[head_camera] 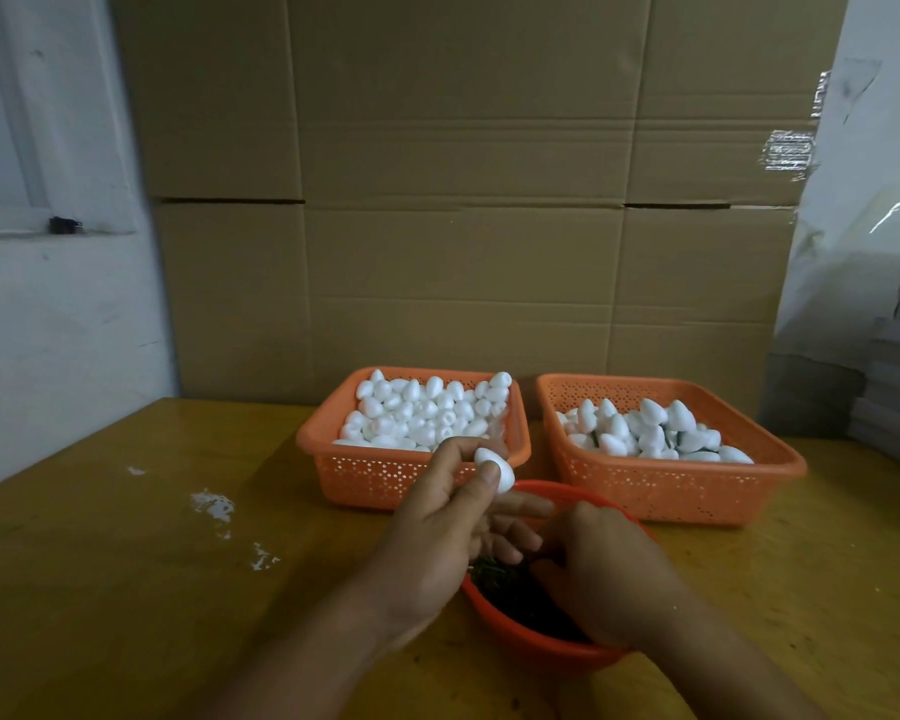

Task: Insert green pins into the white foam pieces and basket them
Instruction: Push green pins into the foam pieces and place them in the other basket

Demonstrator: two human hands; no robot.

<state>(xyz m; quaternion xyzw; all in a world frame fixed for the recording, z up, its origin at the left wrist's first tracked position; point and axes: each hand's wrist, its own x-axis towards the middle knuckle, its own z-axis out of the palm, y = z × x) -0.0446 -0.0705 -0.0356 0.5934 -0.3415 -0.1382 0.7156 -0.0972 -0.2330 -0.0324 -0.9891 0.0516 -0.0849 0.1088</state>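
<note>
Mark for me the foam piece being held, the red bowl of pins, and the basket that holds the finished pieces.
foam piece (495, 470), head view, on its white rounded front.
red bowl (536, 648), head view, on its near outer wall.
right basket (661, 491), head view, on its perforated front wall.

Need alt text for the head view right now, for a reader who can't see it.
The left hand pinches one white foam piece above a red bowl of green pins, where the right hand reaches in. Behind stand two orange baskets of foam pieces, left basket and right basket, on a wooden table.
</note>
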